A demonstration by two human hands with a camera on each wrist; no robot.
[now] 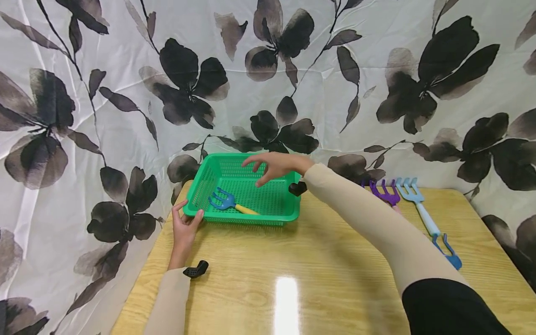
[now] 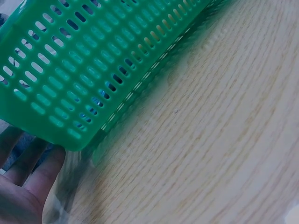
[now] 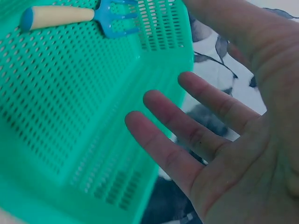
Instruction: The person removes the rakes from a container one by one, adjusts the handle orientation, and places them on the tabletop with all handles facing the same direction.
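Observation:
A green plastic basket (image 1: 289, 217) with perforated walls sits on the table, and one small hand rake (image 1: 226, 202) with blue tines and a yellow handle lies inside it. My left hand (image 1: 185, 229) holds the basket's near left corner, thumb at the front rim and fingers at the left side. In the left wrist view, those fingers (image 2: 49, 163) meet the basket's lower corner. Over the basket hovers my right hand (image 1: 278, 166), fingers spread and nothing in them. The right wrist view also shows the rake (image 3: 70, 17) in the basket, apart from that hand.
At the table's right side lie a purple hand rake (image 1: 387, 193), a pale blue hand rake (image 1: 423, 211) and a darker blue tool (image 1: 450, 253), partly hidden by the right sleeve. A floral cloth (image 1: 326, 93) hangs behind the wooden table (image 1: 243, 270).

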